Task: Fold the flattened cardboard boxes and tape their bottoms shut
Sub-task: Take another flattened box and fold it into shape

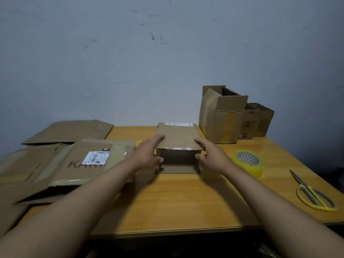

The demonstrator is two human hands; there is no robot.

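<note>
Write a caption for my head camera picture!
Both hands, left hand and right hand, hold a cardboard box open.

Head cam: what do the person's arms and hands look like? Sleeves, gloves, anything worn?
Both forearms are bare to the frame edge, with no sleeves showing. The left hand and right hand wear no gloves; no watch, ring or wristband is visible.

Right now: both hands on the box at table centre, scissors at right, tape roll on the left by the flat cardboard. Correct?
Not quite. The tape roll sits on the right, between the box and the scissors, as the head view shows. The left hand and right hand do hold the box.
</note>
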